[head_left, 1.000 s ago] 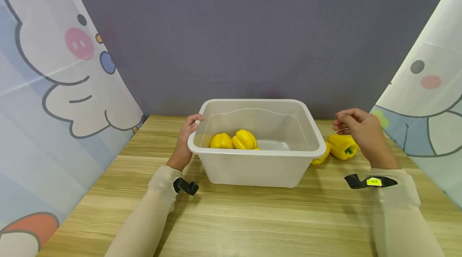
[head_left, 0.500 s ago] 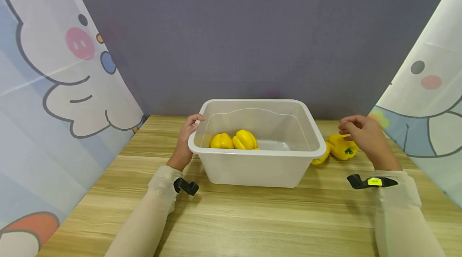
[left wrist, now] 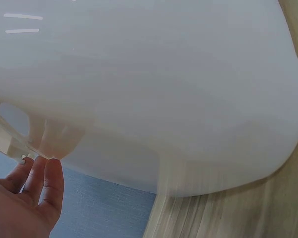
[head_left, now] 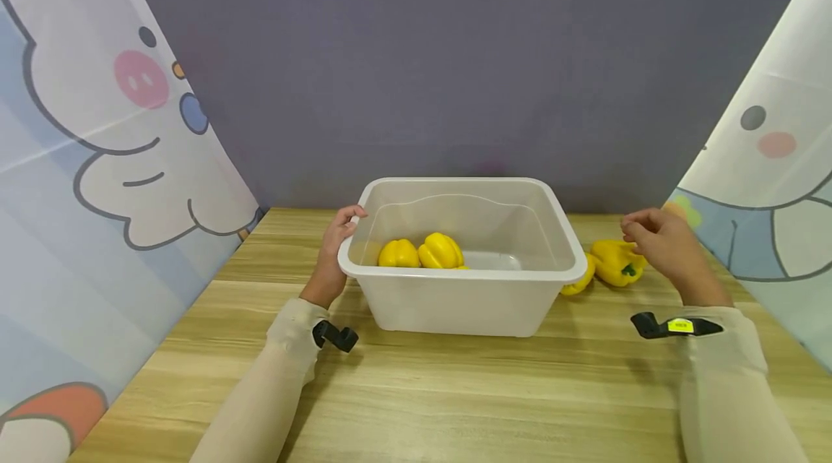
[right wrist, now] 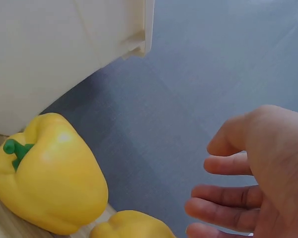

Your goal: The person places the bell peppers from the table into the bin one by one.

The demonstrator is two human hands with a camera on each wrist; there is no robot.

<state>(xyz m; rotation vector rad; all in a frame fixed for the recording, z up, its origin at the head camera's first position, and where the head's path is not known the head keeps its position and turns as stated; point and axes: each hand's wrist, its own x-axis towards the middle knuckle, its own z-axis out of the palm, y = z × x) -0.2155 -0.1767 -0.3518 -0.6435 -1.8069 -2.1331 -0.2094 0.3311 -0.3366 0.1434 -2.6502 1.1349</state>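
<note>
While the left hand (head_left: 336,243) grips the left rim of a pale plastic bin (head_left: 455,304), its fingers curled over the edge, the right hand (head_left: 669,243) hangs near two yellow peppers on the other side. The right fingers are loosely bent, thumb and fingertips parted, with nothing between them — the right wrist view shows a gap between them and the peppers.

Of those two, the nearer pepper (head_left: 578,277) sits just beside the bin's right wall, partly hidden by it; the farther pepper (head_left: 616,262) lies against it, green stem (head_left: 628,270) facing forward. Inside the bin, toward its left end, a left pepper (head_left: 399,253) and a larger-looking pepper (head_left: 441,251) sit side by side — a sliver of more yellow shows above the front rim.

Everything stands on a wood-grain table (head_left: 455,391) before a grey backdrop (head_left: 455,73), with cartoon-printed panels either side.
</note>
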